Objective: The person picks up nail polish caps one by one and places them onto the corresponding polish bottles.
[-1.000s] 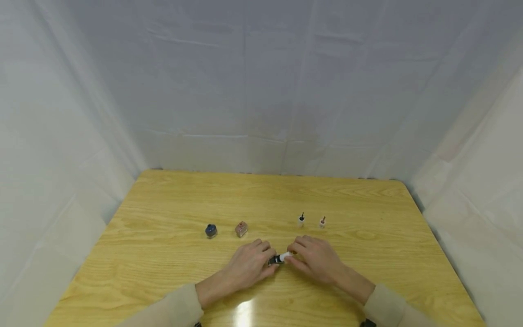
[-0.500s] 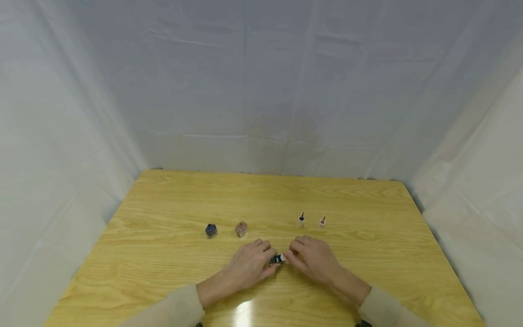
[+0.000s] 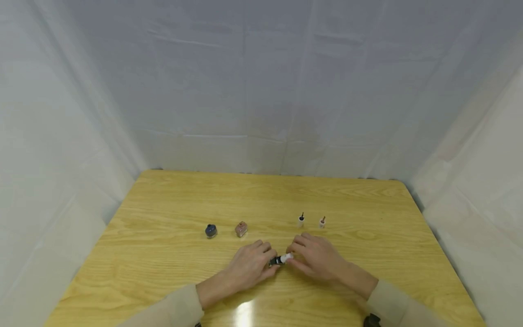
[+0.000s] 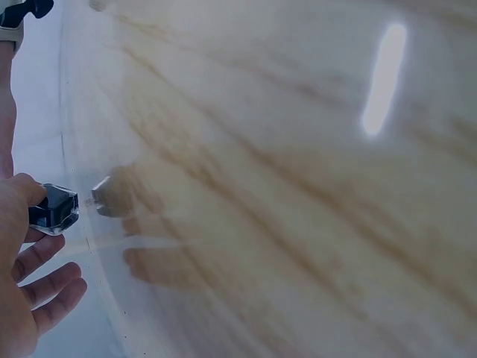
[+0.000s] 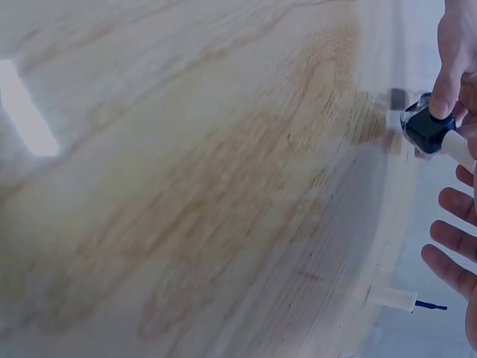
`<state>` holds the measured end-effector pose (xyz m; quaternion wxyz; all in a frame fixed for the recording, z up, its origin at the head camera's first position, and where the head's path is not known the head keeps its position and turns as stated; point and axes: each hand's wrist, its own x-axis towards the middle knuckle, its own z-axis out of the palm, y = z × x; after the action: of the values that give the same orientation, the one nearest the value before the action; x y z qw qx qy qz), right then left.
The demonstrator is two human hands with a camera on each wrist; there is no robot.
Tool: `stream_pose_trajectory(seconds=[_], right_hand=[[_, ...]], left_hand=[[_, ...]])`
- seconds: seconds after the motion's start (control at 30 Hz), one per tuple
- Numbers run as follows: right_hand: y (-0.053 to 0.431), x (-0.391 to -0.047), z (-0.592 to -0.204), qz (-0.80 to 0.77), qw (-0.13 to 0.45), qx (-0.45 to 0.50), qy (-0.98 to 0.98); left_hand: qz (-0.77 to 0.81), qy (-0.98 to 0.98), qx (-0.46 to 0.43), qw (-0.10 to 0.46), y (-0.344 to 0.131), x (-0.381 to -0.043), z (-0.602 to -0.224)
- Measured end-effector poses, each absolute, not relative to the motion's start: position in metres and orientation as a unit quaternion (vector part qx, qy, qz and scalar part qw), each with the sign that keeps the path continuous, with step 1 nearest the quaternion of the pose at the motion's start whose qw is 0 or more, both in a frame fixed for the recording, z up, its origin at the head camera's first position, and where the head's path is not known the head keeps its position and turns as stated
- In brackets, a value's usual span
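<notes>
My left hand (image 3: 252, 261) pinches a small faceted glass nail polish bottle (image 4: 57, 209) of very dark polish, held tilted low over the table. A white cap (image 3: 286, 257) sits at the bottle's neck, pointing right. My right hand (image 3: 318, 255) has its thumb and index finger on that cap. In the right wrist view, the left thumb presses the side of the dark bottle (image 5: 430, 131), and the right hand's other fingers (image 5: 452, 237) are spread away from the cap.
Beyond the left hand stand two uncapped bottles, one dark blue (image 3: 210, 231) and one pinkish brown (image 3: 241, 229). Two white caps, one with a dark brush (image 3: 301, 221) and one with a reddish brush (image 3: 322, 222), stand brush-up beyond the right hand. Pale sheeting surrounds the wooden table (image 3: 163, 268).
My right fingers first covered more of the white cap, then shifted back right, so more of it shows. The right wrist has turned slightly. The left hand and the other items stay put.
</notes>
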<state>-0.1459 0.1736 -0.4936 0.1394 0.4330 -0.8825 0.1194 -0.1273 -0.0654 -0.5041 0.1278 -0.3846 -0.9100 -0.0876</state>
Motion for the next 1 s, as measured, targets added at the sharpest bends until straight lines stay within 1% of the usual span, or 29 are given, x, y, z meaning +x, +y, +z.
stream_pose_trajectory(seconds=[0.3,0.6,1.0], right_hand=[[0.1798,-0.1516,-0.491,0.061,0.154,0.481,-0.861],[0.1808,-0.1538,-0.4887,0.023,0.196,0.514,-0.835],[0.1787,-0.152,-0.4907,0.045,0.189,0.509,-0.839]], left_hand=[[-0.086,-0.907,-0.391,0.131,-0.0652,-0.1281,-0.5041],[-0.086,-0.907,-0.392,0.127,-0.0656,-0.1275,-0.5025],[-0.085,-0.908,-0.392,0.123,-0.0681,-0.1275,-0.5023]])
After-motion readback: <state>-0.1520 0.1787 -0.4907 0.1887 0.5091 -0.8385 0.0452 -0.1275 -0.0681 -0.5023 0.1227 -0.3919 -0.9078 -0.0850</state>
